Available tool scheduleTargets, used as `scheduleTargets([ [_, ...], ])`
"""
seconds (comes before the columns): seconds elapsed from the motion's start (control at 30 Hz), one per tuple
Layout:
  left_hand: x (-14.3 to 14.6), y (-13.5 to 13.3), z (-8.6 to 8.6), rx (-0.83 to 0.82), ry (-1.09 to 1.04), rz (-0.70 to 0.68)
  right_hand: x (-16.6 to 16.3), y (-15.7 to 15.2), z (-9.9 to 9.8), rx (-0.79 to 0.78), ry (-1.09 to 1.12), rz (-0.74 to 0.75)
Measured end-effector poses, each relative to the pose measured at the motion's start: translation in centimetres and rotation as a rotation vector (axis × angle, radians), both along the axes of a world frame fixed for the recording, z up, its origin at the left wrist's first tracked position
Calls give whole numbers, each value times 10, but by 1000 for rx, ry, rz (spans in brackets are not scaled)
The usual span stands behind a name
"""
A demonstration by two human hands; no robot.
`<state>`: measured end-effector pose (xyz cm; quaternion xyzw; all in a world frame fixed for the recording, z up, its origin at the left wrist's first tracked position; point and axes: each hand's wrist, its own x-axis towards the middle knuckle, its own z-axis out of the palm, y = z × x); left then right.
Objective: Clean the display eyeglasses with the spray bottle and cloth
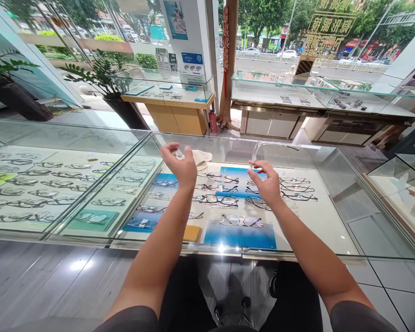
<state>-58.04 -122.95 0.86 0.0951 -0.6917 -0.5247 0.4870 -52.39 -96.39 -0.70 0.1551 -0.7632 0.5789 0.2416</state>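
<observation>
My left hand (180, 167) is raised over the glass display case, with its fingers curled round a small clear bottle (179, 154); most of that bottle is hidden by the hand. Just right of it a cream cloth (202, 159) lies at the far side of the case. My right hand (267, 182) pinches thin-framed eyeglasses (257, 146) between thumb and fingers. One slim temple stretches away to the right, while the lenses are hard to make out. Below both hands, rows of eyeglasses (219, 200) rest inside the case.
The glass case's front edge (242, 252) runs close before my body. Blue display cards (240, 236) and a yellow block (192, 233) lie inside. More eyeglasses fill the left section. Beyond stand other glass counters (273, 94), a potted plant (105, 78) and a fire extinguisher (212, 122).
</observation>
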Motion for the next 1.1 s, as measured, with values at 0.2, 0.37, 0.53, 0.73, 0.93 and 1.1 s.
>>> scheduleTargets([
  [0.2, -32, -31, -27, 126, -395, 107, -8, 10, 2, -80, -17, -32],
  [0.37, -46, -43, -51, 226, -581, 27, -16, 18, -1, -102, -21, -60],
  [0.53, -48, -44, -51, 274, -569, 72, -18, 21, 1, -111, -21, -89],
  [0.73, -26, -19, -18, 137, -21, -85, -12, 18, 9, -126, 3, -88],
  [0.93, 3, 25, 1, 302, -10, -656, -4, 10, 10, -118, 22, -27],
  [1.1, 24, 38, 11, 446, -379, -1305, 3, 5, 13, -100, -10, 43],
])
